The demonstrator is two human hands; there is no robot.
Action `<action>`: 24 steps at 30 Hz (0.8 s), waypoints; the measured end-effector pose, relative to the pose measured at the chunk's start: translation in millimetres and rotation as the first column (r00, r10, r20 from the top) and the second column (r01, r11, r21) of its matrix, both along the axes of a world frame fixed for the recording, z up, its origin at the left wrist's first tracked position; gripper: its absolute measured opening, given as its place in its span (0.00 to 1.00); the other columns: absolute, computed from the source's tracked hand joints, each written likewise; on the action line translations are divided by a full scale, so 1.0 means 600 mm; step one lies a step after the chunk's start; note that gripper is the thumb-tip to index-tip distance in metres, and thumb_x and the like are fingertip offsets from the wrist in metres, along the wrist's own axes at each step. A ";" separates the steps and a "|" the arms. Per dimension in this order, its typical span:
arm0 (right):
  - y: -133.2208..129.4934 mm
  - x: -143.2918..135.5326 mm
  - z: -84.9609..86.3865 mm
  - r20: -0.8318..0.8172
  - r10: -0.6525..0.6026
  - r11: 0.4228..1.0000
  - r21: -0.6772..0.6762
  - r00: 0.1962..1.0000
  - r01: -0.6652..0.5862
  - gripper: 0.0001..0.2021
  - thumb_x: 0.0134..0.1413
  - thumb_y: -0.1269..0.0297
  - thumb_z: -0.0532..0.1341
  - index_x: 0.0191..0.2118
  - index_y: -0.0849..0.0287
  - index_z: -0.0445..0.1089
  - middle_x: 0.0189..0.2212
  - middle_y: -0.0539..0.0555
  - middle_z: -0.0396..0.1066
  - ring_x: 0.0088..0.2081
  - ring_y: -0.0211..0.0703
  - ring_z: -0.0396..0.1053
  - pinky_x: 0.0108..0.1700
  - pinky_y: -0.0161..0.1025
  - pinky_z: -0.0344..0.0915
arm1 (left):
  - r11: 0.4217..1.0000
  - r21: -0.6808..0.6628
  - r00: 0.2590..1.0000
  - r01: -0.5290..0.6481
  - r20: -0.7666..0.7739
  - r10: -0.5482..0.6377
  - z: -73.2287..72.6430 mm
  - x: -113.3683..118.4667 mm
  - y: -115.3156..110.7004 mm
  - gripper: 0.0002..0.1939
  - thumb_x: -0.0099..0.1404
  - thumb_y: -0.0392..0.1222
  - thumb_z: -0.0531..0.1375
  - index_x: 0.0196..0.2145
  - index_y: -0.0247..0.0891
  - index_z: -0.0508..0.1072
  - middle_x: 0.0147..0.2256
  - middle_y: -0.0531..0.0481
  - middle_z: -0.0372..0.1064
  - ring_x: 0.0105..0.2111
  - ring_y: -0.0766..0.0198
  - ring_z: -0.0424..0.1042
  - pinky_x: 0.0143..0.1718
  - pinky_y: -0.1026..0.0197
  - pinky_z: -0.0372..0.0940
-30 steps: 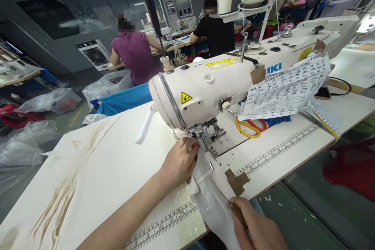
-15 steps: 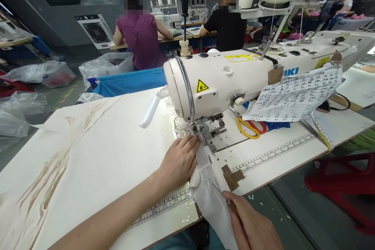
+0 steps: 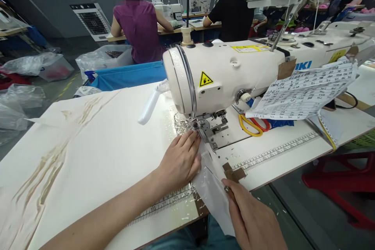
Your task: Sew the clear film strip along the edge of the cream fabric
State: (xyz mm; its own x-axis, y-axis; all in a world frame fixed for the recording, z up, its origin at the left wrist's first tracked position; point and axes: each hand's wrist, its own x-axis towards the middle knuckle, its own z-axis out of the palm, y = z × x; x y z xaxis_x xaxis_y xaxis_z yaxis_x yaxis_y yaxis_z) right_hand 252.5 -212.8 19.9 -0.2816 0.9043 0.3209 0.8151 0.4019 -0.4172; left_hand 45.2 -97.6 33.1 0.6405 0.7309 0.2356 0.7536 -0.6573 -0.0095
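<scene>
A cream sewing machine [image 3: 228, 74] stands on the white table [image 3: 96, 152]. My left hand [image 3: 180, 162] lies flat on a strip of white fabric [image 3: 212, 191], fingertips just short of the presser foot [image 3: 202, 127]. The fabric runs from the foot back over the table's near edge. My right hand [image 3: 252, 218] is at that edge, closed on a thin metal pointed tool [image 3: 218, 179] with a brown handle, its tip resting on the fabric.
Yellow-handled scissors [image 3: 250, 127] lie under the machine arm, below a taped paper sheet [image 3: 307, 91]. Brown tape patches [image 3: 233, 172] mark the table. A blue bin [image 3: 129, 78] stands behind. Two people sit at far tables. A red stool [image 3: 340, 187] is at right.
The view has shifted closer and lower. My left hand has flattened on the fabric near the foot. My right hand with the tool has moved a little up toward the table edge.
</scene>
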 end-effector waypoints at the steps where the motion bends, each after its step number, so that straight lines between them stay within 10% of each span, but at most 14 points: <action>1: 0.002 -0.001 0.001 0.003 -0.002 1.000 0.006 1.000 0.002 0.16 0.66 0.73 0.47 0.57 0.59 0.59 0.41 0.57 0.76 0.33 0.41 0.77 0.26 0.32 0.72 | 1.000 0.011 1.000 0.000 -0.003 0.000 -0.002 0.001 -0.002 0.25 0.73 0.43 0.44 0.61 0.24 0.61 0.61 0.34 0.58 0.63 0.47 0.55 0.61 0.45 0.57; 24: 0.043 -0.028 0.016 0.052 -0.003 0.994 0.106 0.999 -0.003 0.15 0.64 0.74 0.46 0.52 0.60 0.61 0.40 0.57 0.77 0.34 0.44 0.78 0.26 0.36 0.72 | 0.996 0.058 0.996 0.065 0.049 -0.068 -0.009 -0.003 -0.010 0.24 0.72 0.39 0.44 0.59 0.26 0.64 0.58 0.37 0.62 0.61 0.49 0.58 0.64 0.43 0.51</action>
